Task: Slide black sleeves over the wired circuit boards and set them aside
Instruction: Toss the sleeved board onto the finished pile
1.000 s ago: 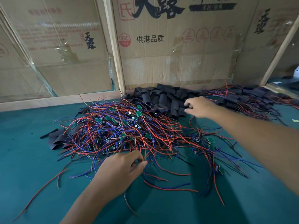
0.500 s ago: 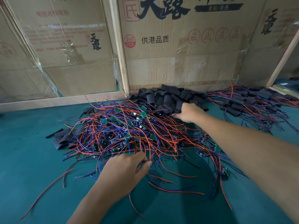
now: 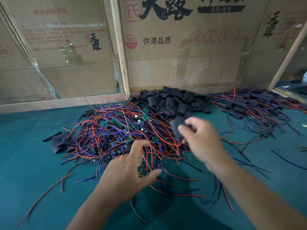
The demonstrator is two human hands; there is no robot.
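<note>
A big tangle of small green circuit boards with red and blue wires (image 3: 119,135) lies on the green table. Behind it sits a heap of loose black sleeves (image 3: 174,100). My right hand (image 3: 201,141), blurred by motion, pinches one black sleeve (image 3: 177,127) above the right side of the tangle. My left hand (image 3: 127,171) hovers at the tangle's near edge, fingers and thumb spread apart among the wires, closed on nothing that I can see. A pile of boards with sleeves on them (image 3: 249,107) lies at the far right.
Cardboard boxes (image 3: 182,47) and wooden strips wall off the back of the table. A few flat black sleeves (image 3: 59,143) lie left of the tangle. Stray wires (image 3: 41,196) trail across the green surface (image 3: 25,163) near me.
My right hand came back from the sleeve heap with one black sleeve, moving toward me. My left hand opened its fingers at the near edge of the tangle.
</note>
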